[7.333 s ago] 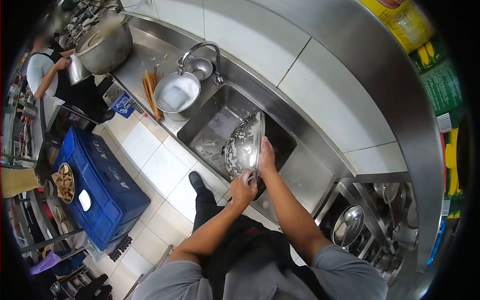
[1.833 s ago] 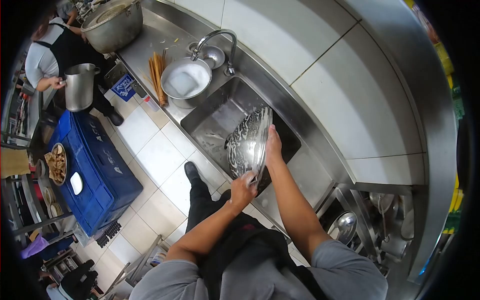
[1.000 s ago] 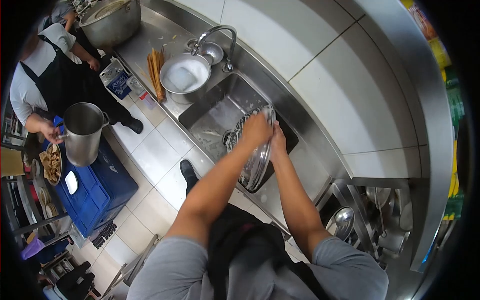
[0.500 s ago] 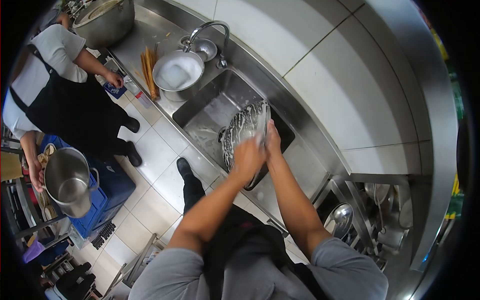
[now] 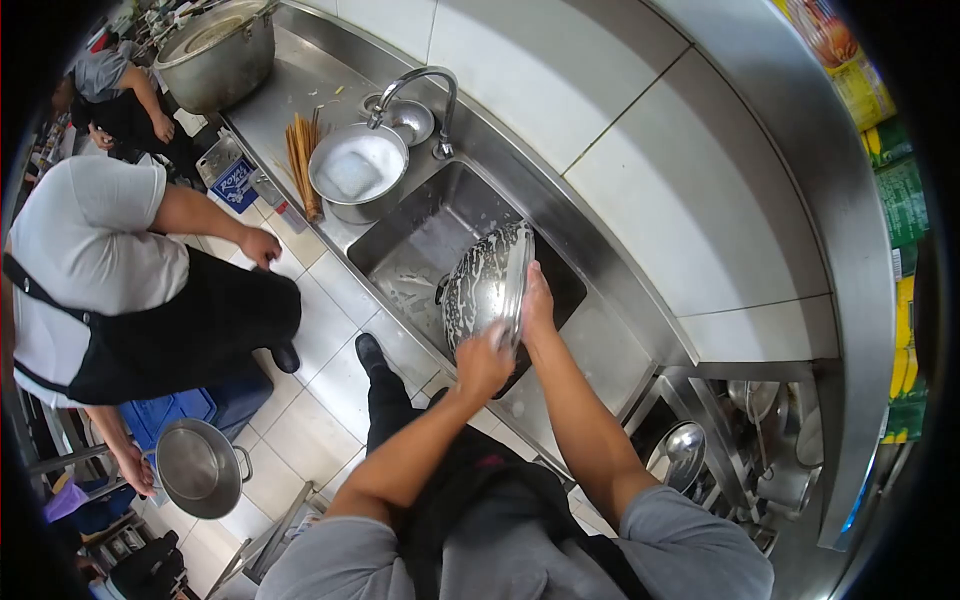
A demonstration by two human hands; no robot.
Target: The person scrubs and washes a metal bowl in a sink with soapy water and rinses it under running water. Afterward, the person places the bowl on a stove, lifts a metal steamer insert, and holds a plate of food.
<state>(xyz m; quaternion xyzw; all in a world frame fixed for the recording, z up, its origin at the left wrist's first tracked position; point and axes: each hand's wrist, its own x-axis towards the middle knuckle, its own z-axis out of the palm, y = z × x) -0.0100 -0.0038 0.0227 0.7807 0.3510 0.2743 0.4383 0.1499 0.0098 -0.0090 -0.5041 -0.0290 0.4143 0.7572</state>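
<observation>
A round metal lid [image 5: 482, 285], streaked with white suds, is tilted on its edge in the steel sink [image 5: 425, 235]. My right hand [image 5: 538, 300] grips its rim on the far right side. At the lower part of the rim, my left hand [image 5: 486, 362] is closed around something I cannot make out, slightly blurred. A metal bowl of foamy water [image 5: 358, 172] with a pale block in it stands on the counter left of the sink, below the curved faucet [image 5: 440, 100].
A person [image 5: 120, 290] stands close at the left, holding a metal pot [image 5: 200, 468] over a blue bin [image 5: 190, 405]. Wooden sticks [image 5: 301, 165] and a large pot [image 5: 217, 60] are on the counter. Another person [image 5: 115, 95] is behind. Ladles [image 5: 684, 441] lie at the right.
The person with the pot has come closer along the left side, and the pot has moved down. My left hand has moved down along the lid from its upper part; my right hand stays on the rim.
</observation>
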